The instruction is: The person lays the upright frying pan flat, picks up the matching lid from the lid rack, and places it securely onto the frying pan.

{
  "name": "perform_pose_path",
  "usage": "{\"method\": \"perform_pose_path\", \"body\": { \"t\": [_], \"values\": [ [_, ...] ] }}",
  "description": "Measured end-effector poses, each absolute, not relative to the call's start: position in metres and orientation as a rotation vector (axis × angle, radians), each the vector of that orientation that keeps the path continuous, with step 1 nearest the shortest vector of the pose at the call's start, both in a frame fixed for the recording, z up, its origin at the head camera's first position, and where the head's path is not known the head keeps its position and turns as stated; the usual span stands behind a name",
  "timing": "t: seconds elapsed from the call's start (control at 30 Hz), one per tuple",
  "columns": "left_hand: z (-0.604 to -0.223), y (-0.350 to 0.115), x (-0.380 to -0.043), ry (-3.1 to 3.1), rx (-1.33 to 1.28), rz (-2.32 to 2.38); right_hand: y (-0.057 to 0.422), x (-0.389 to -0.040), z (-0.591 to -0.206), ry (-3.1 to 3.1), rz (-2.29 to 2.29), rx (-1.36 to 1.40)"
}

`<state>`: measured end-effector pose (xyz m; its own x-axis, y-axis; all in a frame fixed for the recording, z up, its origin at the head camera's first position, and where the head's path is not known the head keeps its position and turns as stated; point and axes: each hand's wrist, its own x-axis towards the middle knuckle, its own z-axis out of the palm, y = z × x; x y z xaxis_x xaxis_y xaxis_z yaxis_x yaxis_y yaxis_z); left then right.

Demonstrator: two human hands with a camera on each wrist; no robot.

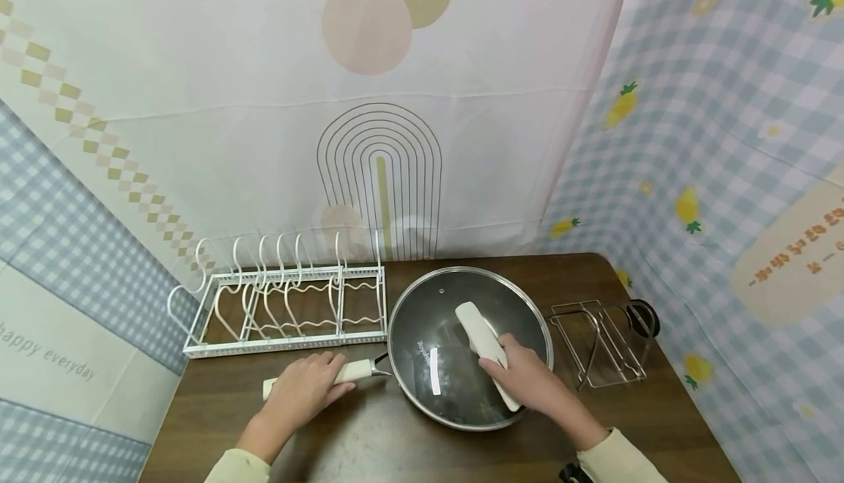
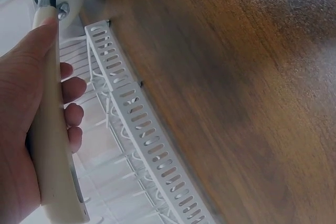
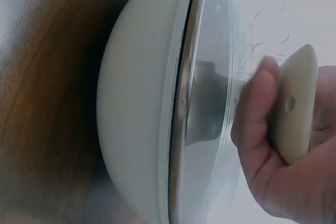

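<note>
In the head view a cream wok with a glass lid (image 1: 412, 322) on it sits on the table, right of centre. My left hand (image 1: 300, 391) grips the wok's long cream handle (image 1: 354, 371); in the left wrist view the fingers (image 2: 74, 88) wrap round the handle from beneath. With my right hand (image 1: 524, 377) I hold the lid's long cream handle (image 1: 472, 322). The right wrist view shows the lid's metal rim (image 3: 181, 108) lying along the top of the wok's pale body (image 3: 134, 98). The wok's inside shows only dimly through the glass.
A white rack (image 1: 283, 341) with several upright hoops stands left of the wok, near the back wall. To the right is a small wire stand (image 1: 617, 382) with a black ring part. Patterned cloth (image 1: 488, 168) hangs behind the brown wooden table (image 1: 369, 439) and at both sides.
</note>
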<state>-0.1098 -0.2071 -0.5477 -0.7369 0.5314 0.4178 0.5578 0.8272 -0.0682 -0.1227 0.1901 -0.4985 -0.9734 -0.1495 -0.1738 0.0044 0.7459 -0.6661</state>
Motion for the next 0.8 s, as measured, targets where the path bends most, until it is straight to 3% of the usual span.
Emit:
{"method": "perform_pose_path", "body": {
  "t": [0.8],
  "values": [
    [-0.5465,-0.2078,-0.1102,-2.667,-0.773,-0.175,0.1827,-0.1144,-0.5041,2.678,-1.137,-0.085]
  ]
}}
